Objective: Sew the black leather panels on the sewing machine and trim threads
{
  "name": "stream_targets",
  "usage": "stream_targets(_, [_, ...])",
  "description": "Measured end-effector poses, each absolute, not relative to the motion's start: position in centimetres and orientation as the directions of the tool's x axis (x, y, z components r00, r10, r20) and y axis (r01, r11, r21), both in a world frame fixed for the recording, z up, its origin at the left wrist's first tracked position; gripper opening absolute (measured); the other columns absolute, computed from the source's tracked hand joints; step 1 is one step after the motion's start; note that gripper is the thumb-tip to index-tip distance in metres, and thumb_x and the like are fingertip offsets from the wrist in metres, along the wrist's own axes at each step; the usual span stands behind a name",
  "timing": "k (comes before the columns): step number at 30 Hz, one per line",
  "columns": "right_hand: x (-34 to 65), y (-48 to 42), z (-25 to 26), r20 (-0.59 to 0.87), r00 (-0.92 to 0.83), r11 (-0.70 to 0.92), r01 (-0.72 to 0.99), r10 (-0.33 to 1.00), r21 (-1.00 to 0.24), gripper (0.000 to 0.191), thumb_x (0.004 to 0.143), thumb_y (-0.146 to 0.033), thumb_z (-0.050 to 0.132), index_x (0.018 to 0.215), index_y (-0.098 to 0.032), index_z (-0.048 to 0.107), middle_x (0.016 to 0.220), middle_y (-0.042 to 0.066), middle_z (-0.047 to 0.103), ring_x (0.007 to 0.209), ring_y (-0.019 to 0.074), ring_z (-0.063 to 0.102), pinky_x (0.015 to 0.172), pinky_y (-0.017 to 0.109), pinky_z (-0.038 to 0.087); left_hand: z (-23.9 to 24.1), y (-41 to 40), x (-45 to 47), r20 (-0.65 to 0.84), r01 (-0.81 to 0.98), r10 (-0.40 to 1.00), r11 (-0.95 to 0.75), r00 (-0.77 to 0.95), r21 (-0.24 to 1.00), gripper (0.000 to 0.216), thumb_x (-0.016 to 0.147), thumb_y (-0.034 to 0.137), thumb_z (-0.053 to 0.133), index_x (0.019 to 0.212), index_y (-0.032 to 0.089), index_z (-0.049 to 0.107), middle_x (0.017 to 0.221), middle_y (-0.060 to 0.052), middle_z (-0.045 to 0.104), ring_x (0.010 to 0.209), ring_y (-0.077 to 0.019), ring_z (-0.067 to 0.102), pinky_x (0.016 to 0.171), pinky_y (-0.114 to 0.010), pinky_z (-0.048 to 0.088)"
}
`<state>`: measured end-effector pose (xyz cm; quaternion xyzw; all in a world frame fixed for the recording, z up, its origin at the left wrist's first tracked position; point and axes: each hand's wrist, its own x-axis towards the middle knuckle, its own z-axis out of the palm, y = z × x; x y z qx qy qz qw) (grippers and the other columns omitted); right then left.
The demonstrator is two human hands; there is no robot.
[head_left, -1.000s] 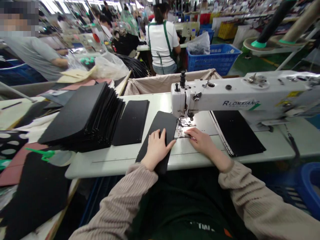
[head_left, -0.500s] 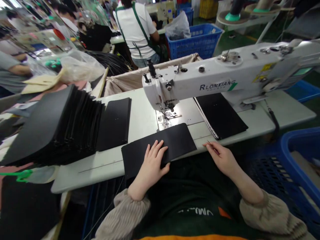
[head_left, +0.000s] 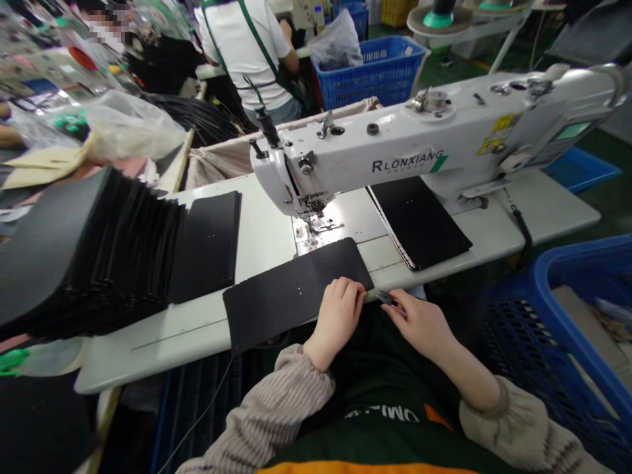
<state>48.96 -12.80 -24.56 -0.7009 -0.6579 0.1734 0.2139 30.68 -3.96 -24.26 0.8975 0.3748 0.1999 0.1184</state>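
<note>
A flat black panel lies slantwise at the table's front edge, with small holes near its middle. My left hand is closed at the panel's near right corner, thumb and fingers pinched on its edge. In my right hand is a small pair of thread snips, its blades pointing left at that corner. The sewing machine stands just behind the panel, its needle area lit. To the right lies a stack of black panels with pale edges.
On the left stand a tall pile of black panels and a lower stack. A blue basket is at the right, below the table. Another person sits beyond the machine, near a blue crate.
My left hand has slid right, from flat on the panel to pinching its corner. My right hand has moved left toward it, and the snips' blades now show. The view has shifted slightly.
</note>
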Motion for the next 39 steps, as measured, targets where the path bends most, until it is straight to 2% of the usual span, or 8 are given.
stream_targets(5, [48.2,-11.7,-24.4,0.064,0.044,-0.006,0.863,0.997,-0.506,0.018,0.099,-0.037,0.049,0.1,-0.023,0.058,0.084,0.0,0.07,0.073,0.0179,0.066,0.06,0.029,0.033,-23.9,-4.2,30.7,0.256,0.614,0.732,-0.673,0.631,0.412,0.014,0.101,0.022,0.044,0.097,0.018,0.056,0.097,-0.007,0.057,0.093,-0.0215,0.052,0.085,-0.037,0.045])
stream_targets(20, [47.7,-10.7,-23.9,0.029,0.161,-0.137,0.911,0.987,-0.39,0.028,0.102,-0.04,0.04,0.086,-0.023,0.057,0.067,-0.001,0.067,0.062,0.0185,0.066,0.054,0.029,0.026,-24.1,-3.8,30.0,0.242,0.555,0.716,-0.673,0.655,0.489,0.013,0.101,0.021,0.042,0.097,0.018,0.054,0.099,-0.007,0.056,0.093,-0.0217,0.05,0.085,-0.037,0.044])
stream_targets(22, [48.1,-10.4,-23.6,0.06,0.197,-0.156,0.898,0.979,-0.412,0.028,0.101,-0.043,0.041,0.09,-0.023,0.058,0.069,0.0,0.068,0.063,0.019,0.066,0.054,0.028,0.028,-24.0,-3.7,29.8,0.243,0.528,0.711,-0.668,0.66,0.524,0.012,0.101,0.021,0.042,0.098,0.018,0.053,0.1,-0.007,0.056,0.094,-0.0217,0.05,0.086,-0.037,0.044])
stream_targets(26, [48.0,-8.9,-23.2,0.127,0.195,-0.111,0.868,0.973,-0.484,0.03,0.097,-0.047,0.05,0.116,-0.026,0.058,0.087,0.001,0.074,0.074,0.021,0.07,0.059,0.028,0.036,-24.1,-3.5,29.4,0.248,0.478,0.704,-0.657,0.665,0.583,0.013,0.102,0.022,0.04,0.098,0.018,0.052,0.099,-0.007,0.056,0.093,-0.0216,0.051,0.086,-0.037,0.045])
stream_targets(29, [47.5,-7.7,-23.3,0.089,0.116,-0.067,0.902,0.989,-0.426,0.028,0.095,-0.046,0.053,0.118,-0.031,0.06,0.086,0.0,0.075,0.075,0.0222,0.07,0.058,0.028,0.036,-23.9,-3.1,29.1,0.236,0.434,0.716,-0.615,0.657,0.658,0.012,0.101,0.022,0.04,0.096,0.018,0.05,0.095,-0.007,0.057,0.089,-0.0204,0.052,0.082,-0.035,0.045])
stream_targets(35, [47.3,-7.1,-23.6,0.047,0.11,-0.085,0.926,0.993,-0.369,0.026,0.094,-0.049,0.053,0.11,-0.031,0.063,0.077,-0.002,0.073,0.068,0.0217,0.068,0.054,0.028,0.034,-21.3,-2.9,25.6,0.093,0.301,0.746,-0.375,0.659,0.877,0.016,0.102,0.028,0.042,0.094,0.018,0.051,0.09,-0.003,0.059,0.079,-0.0145,0.054,0.075,-0.027,0.045])
stream_targets(37, [47.5,-7.4,-23.8,0.067,0.102,-0.068,0.916,0.992,-0.395,0.025,0.095,-0.047,0.054,0.111,-0.031,0.064,0.081,-0.002,0.074,0.071,0.0213,0.068,0.056,0.028,0.037,-20.1,-3.3,23.2,-0.035,0.282,0.63,-0.297,0.776,0.912,0.021,0.101,0.032,0.045,0.092,0.018,0.057,0.081,-0.002,0.062,0.073,-0.0136,0.057,0.071,-0.025,0.046])
stream_targets(39, [47.8,-7.8,-24.0,0.118,0.063,-0.003,0.893,0.991,-0.45,0.025,0.096,-0.041,0.053,0.115,-0.03,0.065,0.095,0.0,0.074,0.082,0.0206,0.069,0.063,0.028,0.043,-19.2,-3.8,20.4,-0.137,0.304,0.481,-0.291,0.866,0.907,0.027,0.098,0.036,0.052,0.081,0.018,0.062,0.069,-0.001,0.062,0.064,-0.0129,0.058,0.065,-0.024,0.046])
